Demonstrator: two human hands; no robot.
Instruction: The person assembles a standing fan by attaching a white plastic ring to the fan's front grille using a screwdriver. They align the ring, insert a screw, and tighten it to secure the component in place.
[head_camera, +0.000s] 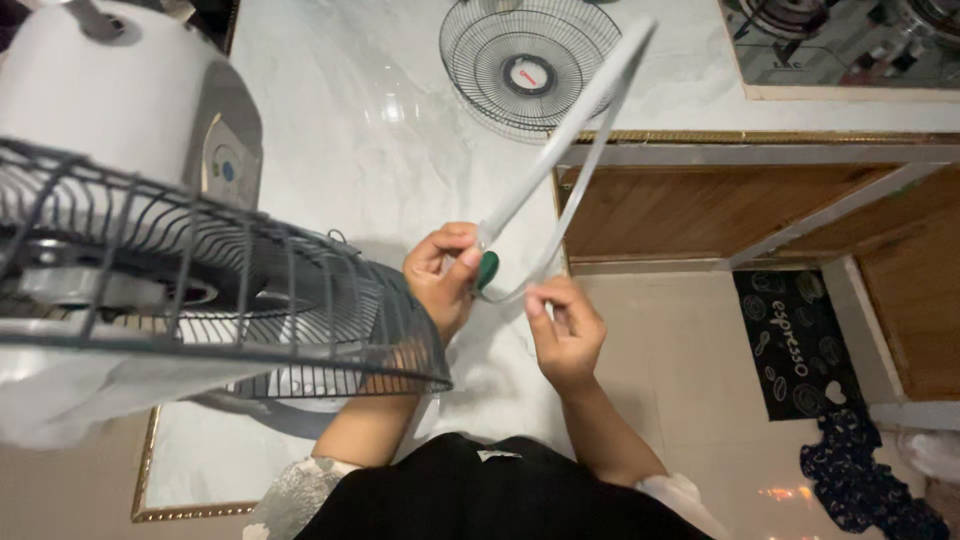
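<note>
Person wears a black top (470, 495). Short sleeves: near-left sleeve (290, 490) pale grey, mottled pattern; near-right sleeve (680, 495) pale, plain. Left hand (440, 275) and right hand (567, 335) bare, forearms uncovered.

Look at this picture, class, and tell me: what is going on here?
A person stands at a white marble counter with a fan taken apart. Both hands hold a thin grey plastic ring, the band from round a fan guard. The left hand pinches it beside a green-handled tool, and the right hand grips its other end. The fan body with its rear grille stands at the left; the front grille lies further back.
</note>
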